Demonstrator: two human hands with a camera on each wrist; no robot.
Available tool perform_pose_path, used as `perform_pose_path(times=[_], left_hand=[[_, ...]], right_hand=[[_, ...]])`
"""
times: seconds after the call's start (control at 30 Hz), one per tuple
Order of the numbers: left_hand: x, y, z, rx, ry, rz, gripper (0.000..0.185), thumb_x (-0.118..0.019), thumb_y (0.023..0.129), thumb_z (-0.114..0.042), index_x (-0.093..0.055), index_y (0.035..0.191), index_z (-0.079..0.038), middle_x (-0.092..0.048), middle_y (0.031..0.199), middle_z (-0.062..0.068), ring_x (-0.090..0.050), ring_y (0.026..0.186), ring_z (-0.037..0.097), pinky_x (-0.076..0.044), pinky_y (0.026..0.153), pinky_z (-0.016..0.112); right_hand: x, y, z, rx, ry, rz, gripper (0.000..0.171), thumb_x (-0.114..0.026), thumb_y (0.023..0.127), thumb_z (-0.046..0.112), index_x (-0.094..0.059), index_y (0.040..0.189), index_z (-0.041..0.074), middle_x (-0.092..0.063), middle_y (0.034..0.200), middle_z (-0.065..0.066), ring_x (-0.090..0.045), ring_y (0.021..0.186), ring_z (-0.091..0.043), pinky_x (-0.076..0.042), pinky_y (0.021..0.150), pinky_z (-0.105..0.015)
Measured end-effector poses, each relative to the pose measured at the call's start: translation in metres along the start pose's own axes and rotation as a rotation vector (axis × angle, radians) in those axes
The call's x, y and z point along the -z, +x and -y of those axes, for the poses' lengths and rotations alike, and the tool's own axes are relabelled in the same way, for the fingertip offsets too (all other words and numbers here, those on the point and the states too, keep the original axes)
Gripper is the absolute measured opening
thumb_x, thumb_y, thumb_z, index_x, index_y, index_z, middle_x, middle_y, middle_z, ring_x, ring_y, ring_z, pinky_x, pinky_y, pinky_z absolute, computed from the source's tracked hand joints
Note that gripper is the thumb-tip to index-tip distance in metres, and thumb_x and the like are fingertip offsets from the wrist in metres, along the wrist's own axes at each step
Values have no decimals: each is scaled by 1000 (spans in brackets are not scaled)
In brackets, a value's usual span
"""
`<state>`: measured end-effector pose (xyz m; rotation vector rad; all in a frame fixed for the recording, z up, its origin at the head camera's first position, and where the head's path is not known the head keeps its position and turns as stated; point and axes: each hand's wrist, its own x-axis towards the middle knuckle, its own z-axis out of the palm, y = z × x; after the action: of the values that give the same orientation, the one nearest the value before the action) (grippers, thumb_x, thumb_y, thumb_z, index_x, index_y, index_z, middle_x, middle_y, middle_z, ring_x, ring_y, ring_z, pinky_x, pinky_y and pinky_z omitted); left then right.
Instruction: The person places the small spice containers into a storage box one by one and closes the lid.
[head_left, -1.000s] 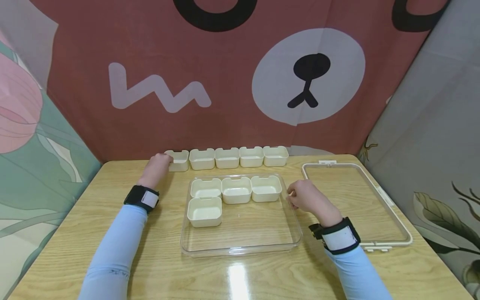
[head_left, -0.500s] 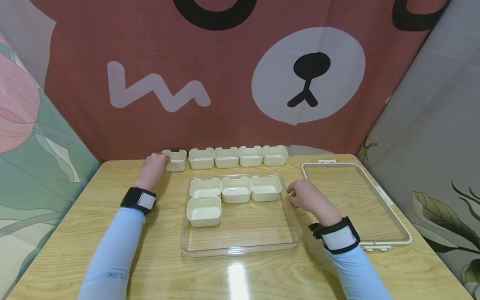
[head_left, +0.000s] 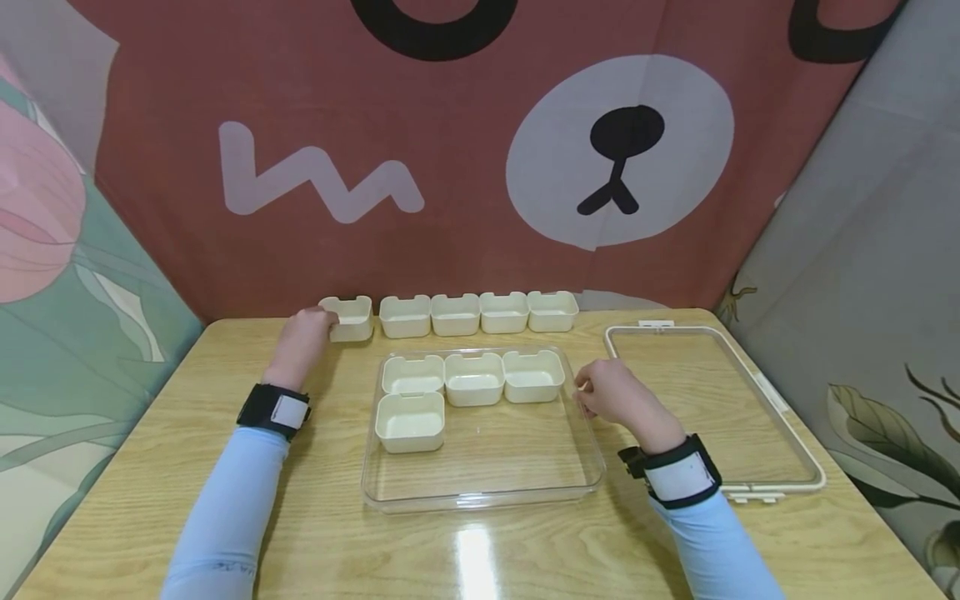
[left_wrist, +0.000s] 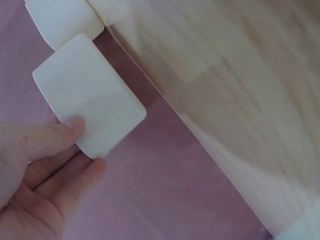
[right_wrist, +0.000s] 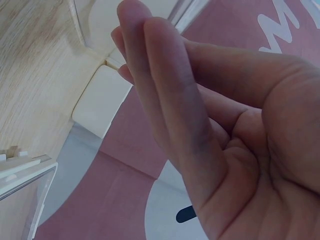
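Note:
My left hand (head_left: 302, 342) is at the back left of the table. Its thumb and fingers pinch a cream plastic bin (head_left: 355, 320) by its left side, seen from underneath as a pale rounded block (left_wrist: 90, 95) in the left wrist view. A small gap parts this bin from the row beside it. Beside the right wall of a clear tray (head_left: 480, 502) is my right hand (head_left: 618, 398), fingers fairly straight and fingertips right at the rim. Inside the tray, three cream bins (head_left: 474, 392) line the back, and another bin (head_left: 410, 433) stands in front at the left.
Several matching bins (head_left: 455, 325) stand in a row along the back edge, close to the bear-print cloth (head_left: 465, 258). A clear lid with a white frame (head_left: 780, 417) lies on the table at the right. Bare wood table (head_left: 360, 550) shows in front of the tray.
My left hand has moved slightly left with the bin, widening the gap to the row. My right hand and the tray have stayed in place.

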<state>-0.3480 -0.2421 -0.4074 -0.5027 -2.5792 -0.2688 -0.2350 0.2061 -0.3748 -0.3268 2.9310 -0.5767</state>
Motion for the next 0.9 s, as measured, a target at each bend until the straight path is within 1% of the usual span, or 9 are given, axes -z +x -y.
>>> perform_pose_path(times=[0.17, 0.53, 0.73, 0.9], left_hand=[[5, -2, -4, -2, 9, -23, 19, -56, 78, 14, -70, 79, 1, -59, 68, 16, -57, 61, 27, -44, 53, 40], [14, -4, -12, -5, 14, -99, 15, -59, 80, 11, -70, 80, 1, -55, 66, 14, -57, 60, 31, -45, 52, 44], [23, -7, -21, -20, 28, -104, 13, -60, 80, 10, -71, 82, 2, -58, 67, 16, -58, 60, 31, -47, 52, 43], [32, -11, -32, -24, 45, -90, 14, -60, 80, 11, -71, 82, 2, -59, 68, 16, -57, 60, 29, -46, 51, 40]], right_hand=[[0, 0, 0, 0, -1, 1, 24, -63, 88, 7, -66, 106, -9, -69, 73, -8, -63, 59, -11, -52, 57, -28], [1, 1, -1, -8, -3, 16, 26, -62, 89, 8, -65, 109, -9, -69, 77, -10, -64, 59, -10, -53, 58, -28], [1, 0, -1, 6, -13, 7, 25, -62, 89, 7, -65, 108, -9, -70, 77, -10, -64, 59, -10, -53, 58, -29], [1, -1, -1, 16, -18, 5, 25, -62, 89, 7, -65, 107, -9, -70, 75, -9, -64, 60, -10, -53, 59, -29]])
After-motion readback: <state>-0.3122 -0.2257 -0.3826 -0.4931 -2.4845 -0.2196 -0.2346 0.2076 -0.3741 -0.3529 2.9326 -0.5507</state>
